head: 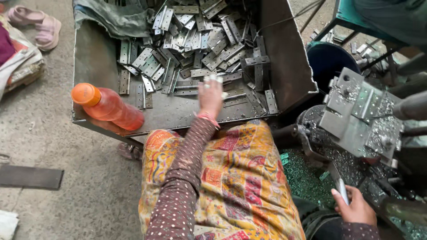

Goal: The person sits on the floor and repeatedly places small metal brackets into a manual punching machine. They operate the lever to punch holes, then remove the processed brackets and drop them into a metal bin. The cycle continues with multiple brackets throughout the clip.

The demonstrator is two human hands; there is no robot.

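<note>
Metal hinge plates [195, 49] under left hand [210, 95]; right hand [356, 206] grips lever [341, 190].

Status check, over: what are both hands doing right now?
Left hand reaching into metal tray, fingertips on hinge plates. Right hand gripping press handle. Orange bottle lies aside, not blocking.

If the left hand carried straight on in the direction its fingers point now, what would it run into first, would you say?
The left hand points away from the body into the metal tray. Its fingertips already seem to touch a flat metal hinge plate; straight beyond lies the heaped pile of hinge plates, though depth is hard to judge.
</note>
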